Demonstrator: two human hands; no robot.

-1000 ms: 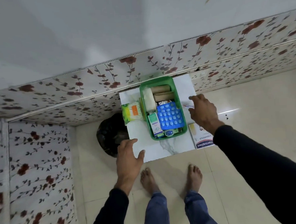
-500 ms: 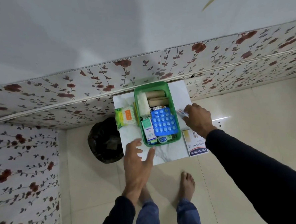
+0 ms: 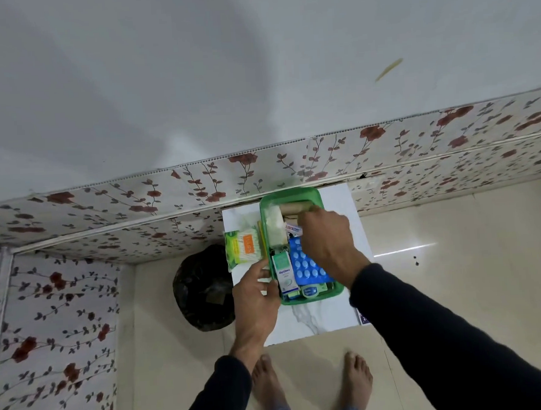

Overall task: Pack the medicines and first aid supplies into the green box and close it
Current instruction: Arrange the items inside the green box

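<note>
A white marbled surface (image 3: 314, 319) stands at centre frame against a wall band of red-flower panelling (image 3: 173, 198), with plain grey wall above. Left of the surface, on the cream tiled floor (image 3: 456, 257), sits a dark crumpled bag (image 3: 201, 288). Bare feet (image 3: 267, 385) show at the bottom edge. A green and orange packet of cotton buds (image 3: 243, 247) lies on the surface just left of the green box (image 3: 313, 299).

The green box, a glossy plastic tub with rounded corners, sits open on the surface at centre. The left hand (image 3: 256, 297) grips its near left wall, thumb against the rim. The right hand (image 3: 327, 242) reaches over the middle of the box, covering part of the contents, fingers pinched on a small white tube with red lettering (image 3: 291, 227) held above the far half.

Inside, brown cardboard-coloured rolls (image 3: 294, 207) lie at the far end, a soft white pad (image 3: 275, 228) on the left, a blue blister sheet of round pills (image 3: 307, 266) in the middle, and a white and green Optibex carton (image 3: 284, 273) beside it.
</note>
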